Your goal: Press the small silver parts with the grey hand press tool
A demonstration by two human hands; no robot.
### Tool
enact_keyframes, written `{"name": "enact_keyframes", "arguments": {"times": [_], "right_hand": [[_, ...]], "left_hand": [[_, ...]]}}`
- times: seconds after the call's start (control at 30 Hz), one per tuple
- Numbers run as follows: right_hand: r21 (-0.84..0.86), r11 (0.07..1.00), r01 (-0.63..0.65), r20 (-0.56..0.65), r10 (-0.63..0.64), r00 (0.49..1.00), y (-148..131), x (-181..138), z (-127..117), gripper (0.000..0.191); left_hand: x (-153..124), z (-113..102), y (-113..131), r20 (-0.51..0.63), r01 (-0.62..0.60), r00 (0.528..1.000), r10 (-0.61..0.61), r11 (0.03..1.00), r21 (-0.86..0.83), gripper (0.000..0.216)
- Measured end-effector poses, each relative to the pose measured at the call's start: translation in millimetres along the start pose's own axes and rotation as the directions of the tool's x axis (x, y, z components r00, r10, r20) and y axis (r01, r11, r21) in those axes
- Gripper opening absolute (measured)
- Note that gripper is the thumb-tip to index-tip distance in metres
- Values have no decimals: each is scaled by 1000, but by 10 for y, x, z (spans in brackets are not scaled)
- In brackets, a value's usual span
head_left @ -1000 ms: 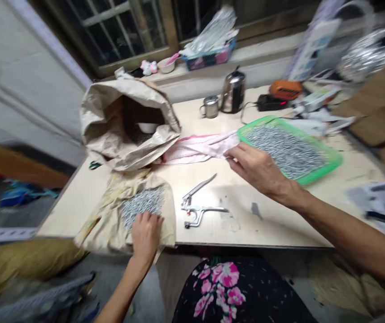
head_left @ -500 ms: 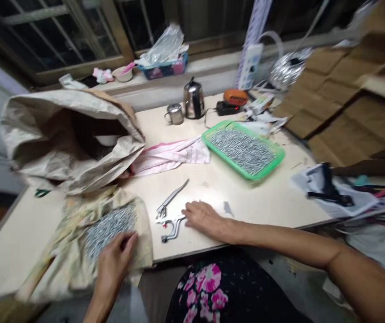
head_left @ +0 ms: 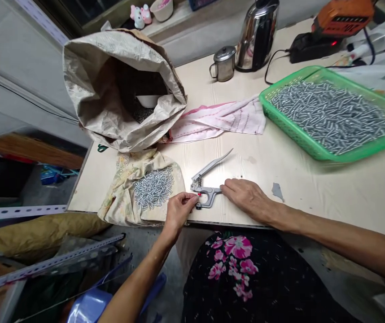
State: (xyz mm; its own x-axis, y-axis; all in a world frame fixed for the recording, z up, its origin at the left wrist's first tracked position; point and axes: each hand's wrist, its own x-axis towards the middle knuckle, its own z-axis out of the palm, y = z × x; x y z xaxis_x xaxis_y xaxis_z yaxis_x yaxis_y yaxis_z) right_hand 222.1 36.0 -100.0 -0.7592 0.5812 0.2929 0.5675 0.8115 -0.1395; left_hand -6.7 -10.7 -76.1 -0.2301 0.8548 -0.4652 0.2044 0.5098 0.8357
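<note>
Grey hand press pliers lie near the table's front edge, their upper lever raised, with a spring and a red piece at the jaw. My right hand is closed round the right end of their lower handle. At the jaw, my left hand pinches thumb and forefinger together; anything between the fingertips is too small to make out. Just left of it, a pile of small silvery metal pins lies on a crumpled yellowish cloth.
A green basket full of silvery pins stands on the right. Behind the cloth, a large open sack holds a white scoop. Further back are a pink-white towel, a metal mug, a kettle and an orange battery.
My left hand has moved from the pin pile to the pliers' jaw, fingertips now pinched. My right hand stays at the handle. The view has come closer and swung left.
</note>
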Motion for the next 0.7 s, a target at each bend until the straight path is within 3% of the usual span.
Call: {"name": "enact_keyframes", "arguments": {"times": [0.3,0.53,0.7], "right_hand": [[26,1000,7,-5,-7,1000,25,19,15,24],[68,998,-11,75,6,997,36,25,39,22],[115,992,-61,176,40,984,39,41,-35,20]], "left_hand": [[97,-46,19,72,-4,997,-14,969,245,40],[170,-96,193,242,-67,969,-56,880,470,36],[159,-99,173,252,-59,964,-88,852,520,40]]}}
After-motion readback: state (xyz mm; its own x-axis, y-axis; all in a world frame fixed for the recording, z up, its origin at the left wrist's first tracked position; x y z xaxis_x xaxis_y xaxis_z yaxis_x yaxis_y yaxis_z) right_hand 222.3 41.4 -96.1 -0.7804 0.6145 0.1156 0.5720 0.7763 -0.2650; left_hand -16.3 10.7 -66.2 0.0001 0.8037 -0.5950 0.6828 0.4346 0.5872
